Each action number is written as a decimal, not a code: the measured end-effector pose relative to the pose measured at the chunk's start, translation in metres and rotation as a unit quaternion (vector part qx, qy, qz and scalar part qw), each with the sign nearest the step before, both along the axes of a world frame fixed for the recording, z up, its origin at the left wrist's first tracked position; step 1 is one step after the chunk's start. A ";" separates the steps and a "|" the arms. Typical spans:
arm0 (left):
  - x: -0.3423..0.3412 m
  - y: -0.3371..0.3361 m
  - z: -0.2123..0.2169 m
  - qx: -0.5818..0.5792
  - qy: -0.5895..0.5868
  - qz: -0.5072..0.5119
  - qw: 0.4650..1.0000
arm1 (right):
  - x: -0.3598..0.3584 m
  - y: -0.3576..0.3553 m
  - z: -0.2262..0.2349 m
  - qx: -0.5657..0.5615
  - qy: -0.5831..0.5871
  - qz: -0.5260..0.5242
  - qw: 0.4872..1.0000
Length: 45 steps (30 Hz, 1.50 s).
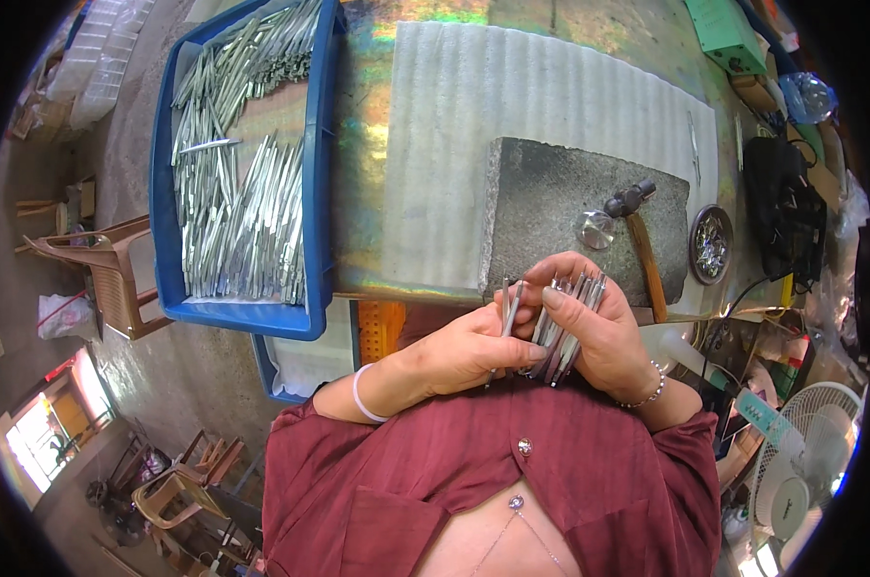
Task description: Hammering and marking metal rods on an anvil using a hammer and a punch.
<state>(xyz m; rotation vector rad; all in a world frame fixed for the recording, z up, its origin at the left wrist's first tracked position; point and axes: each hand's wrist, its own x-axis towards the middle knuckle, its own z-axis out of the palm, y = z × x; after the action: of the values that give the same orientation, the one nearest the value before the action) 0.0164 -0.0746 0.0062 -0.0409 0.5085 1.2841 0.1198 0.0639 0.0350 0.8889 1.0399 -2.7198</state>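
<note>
In front of my chest, my right hand (613,346) is closed round a bundle of thin silvery metal rods (556,354), their tips pointing up past the fingers. Beside it, my left hand (459,354) pinches one or two similar rods (510,322) between thumb and fingers, held upright, with its thumb against the bundle. Just beyond both hands lies a dark stone slab (541,207) on the table. A hammer (645,255) with a wooden handle and a round shiny metal piece (596,229) rest on the slab.
On the left, a blue tray (318,183) holds many loose metal rods (262,226). White foam sheeting (445,125) covers the table under the slab. A round dish (725,223) of small metal parts sits right of the slab. A fan (795,462) stands at lower right.
</note>
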 end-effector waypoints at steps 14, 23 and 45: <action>-0.008 0.017 -0.010 0.078 0.143 -0.074 0.984 | -0.004 0.027 0.010 0.204 0.043 0.104 0.972; -0.013 0.032 -0.019 0.149 0.021 -0.094 0.984 | -0.018 0.050 0.000 0.059 -0.010 0.147 0.987; -0.007 0.004 -0.016 0.016 -0.087 -0.023 0.996 | -0.013 0.026 0.003 0.057 -0.054 0.027 0.997</action>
<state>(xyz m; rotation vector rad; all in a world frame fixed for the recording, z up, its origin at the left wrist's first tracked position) 0.0094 -0.0705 -0.0097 -0.1120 0.3378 1.2313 0.1067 0.0897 0.0376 0.9980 1.1885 -2.5601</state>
